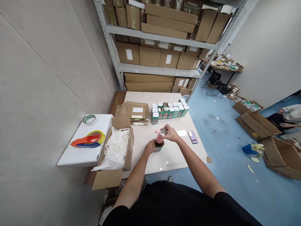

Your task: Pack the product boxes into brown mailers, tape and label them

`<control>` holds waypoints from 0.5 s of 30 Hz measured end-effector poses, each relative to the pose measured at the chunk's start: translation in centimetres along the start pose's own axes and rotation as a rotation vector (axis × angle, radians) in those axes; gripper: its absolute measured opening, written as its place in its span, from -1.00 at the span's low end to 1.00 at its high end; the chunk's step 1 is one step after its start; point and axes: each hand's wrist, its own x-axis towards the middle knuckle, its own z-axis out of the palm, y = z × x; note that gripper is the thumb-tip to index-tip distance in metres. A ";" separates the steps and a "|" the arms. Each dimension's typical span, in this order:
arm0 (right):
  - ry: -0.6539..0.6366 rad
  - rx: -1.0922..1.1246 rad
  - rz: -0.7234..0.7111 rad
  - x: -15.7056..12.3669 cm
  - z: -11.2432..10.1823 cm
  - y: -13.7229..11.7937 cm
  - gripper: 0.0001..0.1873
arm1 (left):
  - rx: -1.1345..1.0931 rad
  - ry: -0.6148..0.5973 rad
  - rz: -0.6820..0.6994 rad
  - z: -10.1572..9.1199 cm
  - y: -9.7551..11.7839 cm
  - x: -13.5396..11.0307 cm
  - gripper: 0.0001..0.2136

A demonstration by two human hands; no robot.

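Note:
My left hand (150, 147) is closed around a small green box (159, 147) with an open, dark top, on the near middle of the table. In my right hand (171, 133) is a pink bottle (159, 138) with a round silvery end, gripped near that end. The bottle is tilted and its lower end is at the box's opening; I cannot tell how far inside it is. A small pink strip (157, 131) shows beside the silvery end. Beyond my hands stand rows of similar green and white boxes (171, 111), a few with open tops.
Flattened cardboard (137, 110) lies at the table's back left. A carton of white packing material (116, 147) and a white box lid (87, 150) with a tape dispenser (88, 139) are left. Purple cards (192, 137) lie right. Shelving (160, 70) stands behind; another person (290, 116) sits far right.

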 end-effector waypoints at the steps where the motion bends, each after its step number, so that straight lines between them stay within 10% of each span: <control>1: 0.006 0.034 -0.044 0.2 -1.4 -1.0 -0.50 | 0.045 0.012 0.005 0.0 0.1 0.0 -0.09; 7: 0.128 0.088 -0.196 0.6 -7.2 -5.3 -0.57 | 0.241 0.104 -0.053 -2.0 2.9 -1.3 0.15; 12: 0.125 0.148 -0.209 1.5 -9.9 -6.7 -0.59 | -0.191 0.552 0.240 -6.1 10.1 -3.7 -0.55; 15: 0.125 0.174 -0.190 1.9 -10.6 -7.0 -0.58 | -0.424 0.693 0.438 -7.6 16.4 -5.4 -0.48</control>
